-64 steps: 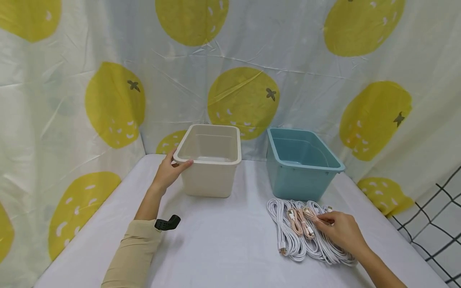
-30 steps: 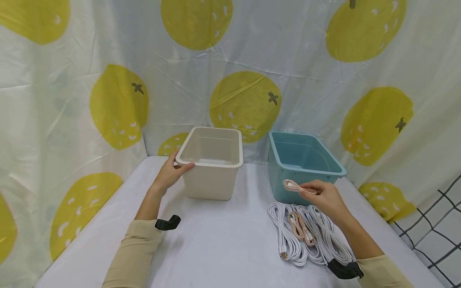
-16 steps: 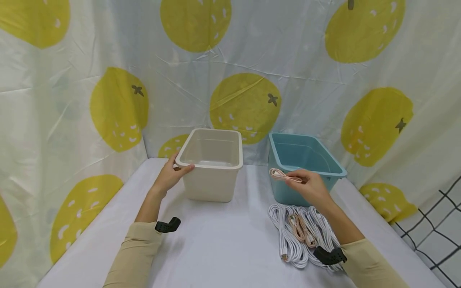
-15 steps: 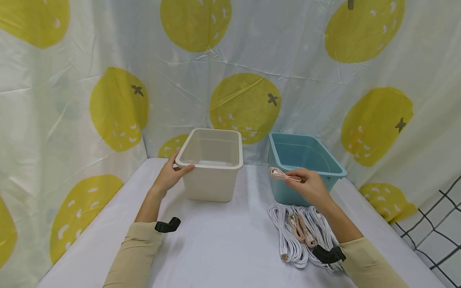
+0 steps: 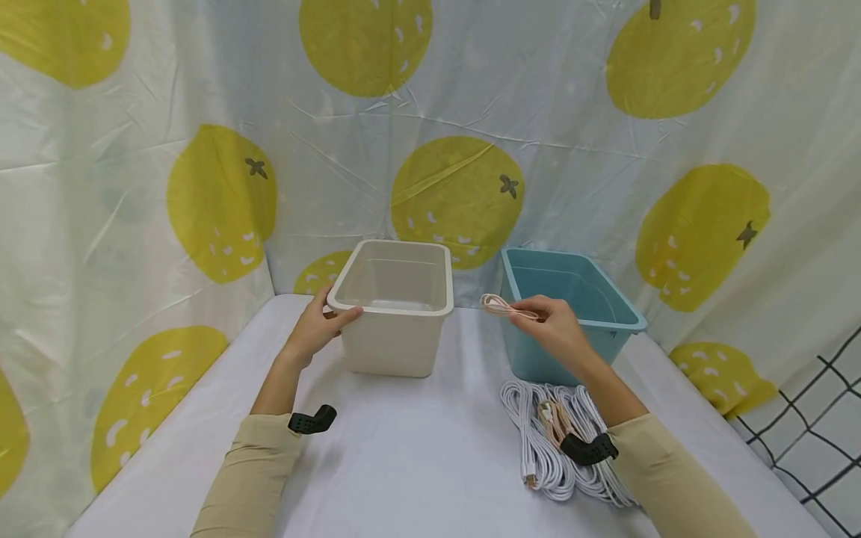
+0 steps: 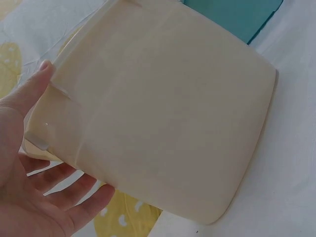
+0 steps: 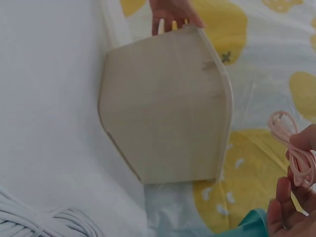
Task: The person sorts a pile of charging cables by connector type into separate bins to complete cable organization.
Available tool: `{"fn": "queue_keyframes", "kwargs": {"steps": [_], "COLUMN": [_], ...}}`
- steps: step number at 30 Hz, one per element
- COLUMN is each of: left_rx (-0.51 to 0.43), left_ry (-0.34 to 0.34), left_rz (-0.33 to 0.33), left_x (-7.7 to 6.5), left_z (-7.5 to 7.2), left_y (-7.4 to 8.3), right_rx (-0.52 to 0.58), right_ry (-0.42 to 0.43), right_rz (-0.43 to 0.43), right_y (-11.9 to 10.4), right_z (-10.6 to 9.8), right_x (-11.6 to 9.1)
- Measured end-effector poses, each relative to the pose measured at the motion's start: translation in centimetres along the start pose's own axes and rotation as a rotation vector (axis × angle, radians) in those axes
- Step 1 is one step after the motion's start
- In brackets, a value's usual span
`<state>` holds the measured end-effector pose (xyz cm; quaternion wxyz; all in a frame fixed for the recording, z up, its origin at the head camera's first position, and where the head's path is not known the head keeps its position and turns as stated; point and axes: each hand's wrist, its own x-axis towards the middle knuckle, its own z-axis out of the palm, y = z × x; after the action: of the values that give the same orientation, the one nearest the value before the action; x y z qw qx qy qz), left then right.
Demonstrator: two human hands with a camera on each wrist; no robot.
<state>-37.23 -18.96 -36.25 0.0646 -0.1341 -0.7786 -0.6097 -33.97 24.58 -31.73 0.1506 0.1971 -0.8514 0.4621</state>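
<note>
My left hand (image 5: 312, 329) grips the front left corner of a beige plastic bin (image 5: 390, 345), thumb on the rim and fingers along the side. In the left wrist view those fingers (image 6: 89, 205) are spread under the bin's edge. A small coiled pink cable (image 5: 495, 303) is pinched between the thumb and fingers of my right hand (image 5: 555, 326). That hand is raised in front of the left edge of a teal bin (image 5: 546, 353), and the cable's loop points toward the beige bin. In the right wrist view the pink coil (image 7: 280, 129) hangs above the teal rim.
Several coiled white cables (image 5: 534, 437) lie in front of the teal bin, with another pinkish cable (image 5: 550, 420) on top, partly hidden by the right wrist camera (image 5: 589, 449). A lemon-print curtain (image 5: 336, 172) stands behind. Black wire mesh (image 5: 817, 422) borders the right side.
My right hand has picked the pink cable off the pile, lifted it and carried it left past the teal bin's front. My left hand keeps its grip on the beige bin.
</note>
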Motion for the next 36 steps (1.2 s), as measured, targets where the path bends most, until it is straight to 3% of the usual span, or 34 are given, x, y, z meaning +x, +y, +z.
{"fn": "queue_keyframes", "kwargs": {"steps": [16,36], "left_rx": [0.02,-0.003], "left_ry": [0.018,-0.001], "left_rz": [0.007,-0.012], "left_x": [0.4,0.4], "left_z": [0.0,-0.1], "left_y": [-0.6,-0.1], "right_rx": [0.003,0.019], "right_ry": [-0.059,-0.111], "right_rz": [-0.081,-0.03], "right_y": [-2.2,-4.1], "right_z": [3.2,7.4], "right_x": [3.7,7.9]}}
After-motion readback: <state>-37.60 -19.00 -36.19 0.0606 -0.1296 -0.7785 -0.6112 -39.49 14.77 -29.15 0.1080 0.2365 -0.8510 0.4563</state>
